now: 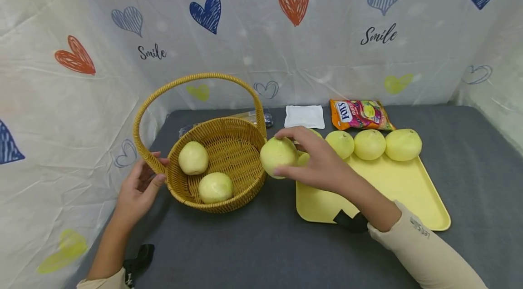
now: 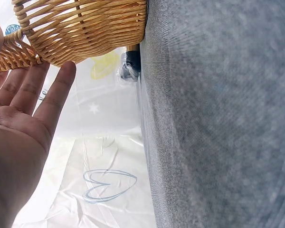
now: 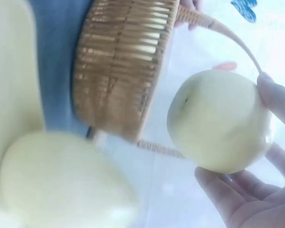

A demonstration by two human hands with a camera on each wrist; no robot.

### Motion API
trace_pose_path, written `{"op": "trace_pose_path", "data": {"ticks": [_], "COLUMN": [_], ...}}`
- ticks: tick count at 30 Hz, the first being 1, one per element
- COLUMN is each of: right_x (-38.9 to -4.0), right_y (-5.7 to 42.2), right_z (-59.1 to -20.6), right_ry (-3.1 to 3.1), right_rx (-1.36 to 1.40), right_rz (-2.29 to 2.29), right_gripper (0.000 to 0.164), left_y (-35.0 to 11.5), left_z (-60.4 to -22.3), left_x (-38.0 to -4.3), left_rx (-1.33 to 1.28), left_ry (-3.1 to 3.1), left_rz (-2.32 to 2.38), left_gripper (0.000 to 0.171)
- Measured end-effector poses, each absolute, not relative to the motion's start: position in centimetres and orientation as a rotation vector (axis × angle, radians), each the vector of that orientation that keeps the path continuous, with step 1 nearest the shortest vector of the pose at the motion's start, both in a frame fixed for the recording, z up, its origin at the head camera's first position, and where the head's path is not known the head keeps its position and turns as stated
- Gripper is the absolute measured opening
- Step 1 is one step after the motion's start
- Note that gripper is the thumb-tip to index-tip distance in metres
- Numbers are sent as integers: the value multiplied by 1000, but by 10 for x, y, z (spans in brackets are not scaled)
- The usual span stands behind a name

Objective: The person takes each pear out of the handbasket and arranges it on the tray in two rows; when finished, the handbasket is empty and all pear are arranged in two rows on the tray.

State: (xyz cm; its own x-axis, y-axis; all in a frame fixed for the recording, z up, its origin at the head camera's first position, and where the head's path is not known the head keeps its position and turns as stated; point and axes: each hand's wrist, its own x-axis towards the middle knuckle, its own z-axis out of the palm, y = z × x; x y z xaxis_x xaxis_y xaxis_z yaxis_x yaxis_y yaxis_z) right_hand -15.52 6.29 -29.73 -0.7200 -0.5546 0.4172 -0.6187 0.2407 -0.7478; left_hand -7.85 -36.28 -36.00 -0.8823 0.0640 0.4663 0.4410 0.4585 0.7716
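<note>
My right hand (image 1: 310,161) holds a round, pale yellow-green fruit (image 1: 278,156) between thumb and fingers, at the basket's right rim in the head view. The right wrist view shows this fruit (image 3: 221,121) raised beside the basket, its skin smooth. At the left, my left hand (image 1: 139,186) pinches the foot of the handle of the woven wicker basket (image 1: 241,198). In the left wrist view its fingers (image 2: 57,97) lie along the wicker. Two similar fruits, one at the back left (image 1: 194,158) and one in front (image 1: 215,187), lie inside the basket.
Several more of these fruits (image 1: 369,144) sit in a row along the back of a yellow tray (image 1: 388,189) at the right. Behind stand a colourful candy bag (image 1: 361,115) and a white packet (image 1: 304,117). A clear-wrapped item (image 1: 267,118) lies behind the basket.
</note>
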Motion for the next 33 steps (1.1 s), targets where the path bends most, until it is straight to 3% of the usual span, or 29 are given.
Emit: {"op": "trace_pose_path", "data": {"ticks": [17, 33], "right_x": [-147, -154], "right_y": [136, 167], "right_z": [-293, -323], "right_ry": [-2449, -2585], "right_rx": [929, 820], "right_rz": [1346, 1033], "right_gripper": [61, 62], "left_y": [-362, -362], "left_z": [-362, -361], "left_x": [-80, -80], "left_rx": [-440, -433], "left_ry": [-2332, -2326], "left_rz": [-1378, -1392], "left_gripper": [56, 55]}}
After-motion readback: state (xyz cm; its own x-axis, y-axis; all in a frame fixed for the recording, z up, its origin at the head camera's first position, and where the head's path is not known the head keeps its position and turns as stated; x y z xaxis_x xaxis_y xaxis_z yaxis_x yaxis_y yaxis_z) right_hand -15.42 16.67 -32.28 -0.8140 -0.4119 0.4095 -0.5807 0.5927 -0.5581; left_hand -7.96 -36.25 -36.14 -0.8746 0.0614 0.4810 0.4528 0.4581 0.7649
